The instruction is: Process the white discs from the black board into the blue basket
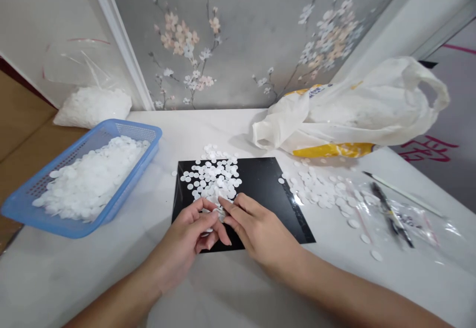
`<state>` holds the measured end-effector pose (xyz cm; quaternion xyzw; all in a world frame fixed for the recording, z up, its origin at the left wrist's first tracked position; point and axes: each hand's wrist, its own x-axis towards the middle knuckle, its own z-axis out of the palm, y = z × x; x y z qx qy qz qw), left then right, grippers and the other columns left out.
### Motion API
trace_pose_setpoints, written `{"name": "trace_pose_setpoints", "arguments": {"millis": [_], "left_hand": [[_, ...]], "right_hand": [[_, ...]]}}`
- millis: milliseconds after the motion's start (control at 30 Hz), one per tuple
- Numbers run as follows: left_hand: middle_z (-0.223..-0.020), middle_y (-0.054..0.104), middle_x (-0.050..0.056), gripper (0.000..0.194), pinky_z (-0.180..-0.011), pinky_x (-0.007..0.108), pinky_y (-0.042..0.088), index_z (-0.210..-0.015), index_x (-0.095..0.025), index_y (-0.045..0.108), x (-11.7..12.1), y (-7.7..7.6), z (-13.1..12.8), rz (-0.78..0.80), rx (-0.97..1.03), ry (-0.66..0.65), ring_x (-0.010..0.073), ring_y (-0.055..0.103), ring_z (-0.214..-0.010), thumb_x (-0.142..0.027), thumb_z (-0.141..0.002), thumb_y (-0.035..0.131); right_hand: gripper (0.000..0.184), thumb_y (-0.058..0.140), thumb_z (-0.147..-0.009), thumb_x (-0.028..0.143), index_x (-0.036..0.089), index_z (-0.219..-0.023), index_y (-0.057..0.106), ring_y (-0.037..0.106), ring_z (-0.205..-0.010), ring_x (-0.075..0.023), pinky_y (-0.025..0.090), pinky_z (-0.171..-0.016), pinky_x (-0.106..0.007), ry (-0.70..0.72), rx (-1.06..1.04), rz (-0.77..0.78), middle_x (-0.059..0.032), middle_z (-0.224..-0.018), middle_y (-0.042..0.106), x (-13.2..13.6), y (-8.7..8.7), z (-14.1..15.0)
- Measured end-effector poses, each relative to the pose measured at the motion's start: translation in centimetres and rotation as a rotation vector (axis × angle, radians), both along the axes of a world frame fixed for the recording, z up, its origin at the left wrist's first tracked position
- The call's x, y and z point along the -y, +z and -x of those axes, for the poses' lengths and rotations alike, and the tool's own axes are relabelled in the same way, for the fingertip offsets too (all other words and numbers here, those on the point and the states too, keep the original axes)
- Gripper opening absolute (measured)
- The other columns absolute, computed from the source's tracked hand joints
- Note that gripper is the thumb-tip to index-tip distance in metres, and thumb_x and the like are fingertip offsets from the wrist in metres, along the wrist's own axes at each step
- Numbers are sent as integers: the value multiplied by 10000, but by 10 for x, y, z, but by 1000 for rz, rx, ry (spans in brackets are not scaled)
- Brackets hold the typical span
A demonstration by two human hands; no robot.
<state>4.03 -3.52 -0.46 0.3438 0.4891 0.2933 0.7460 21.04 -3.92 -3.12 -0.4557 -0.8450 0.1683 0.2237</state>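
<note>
A heap of small round white discs (217,173) lies on a black rectangular sheet (273,199) in front of me. At the heap's near edge, the thumb and forefinger of my left hand (195,229) are pinched together, with white discs showing between them. Its other fingers are curled underneath. My right hand (258,226) is close beside it, fingers bent and pressed together, fingertips among the discs and nearly meeting the left hand. Whatever the right fingertips hold is hidden.
At left stands a blue basket (150,144) of white discs, with a clear bag (92,104) of white pieces behind. A white plastic bag (357,109) lies at back right. Loose discs (320,186), a black pen (390,214), a thin white stick (403,194) and clear bags (420,221) lie right.
</note>
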Motion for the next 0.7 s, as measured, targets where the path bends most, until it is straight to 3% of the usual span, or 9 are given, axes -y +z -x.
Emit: {"name": "trace_pose_setpoints", "arguments": {"millis": [700], "left_hand": [[-600, 626, -2, 171, -517, 196, 274, -852, -200, 461, 0, 2, -1, -12, -5, -29, 72, 370, -511, -339, -852, 560]], "right_hand": [[401, 309, -976, 238, 80, -1265, 540, 600, -797, -200, 569, -664, -325, 20, -16, -15, -135, -926, 578, 1, 1, -2]]}}
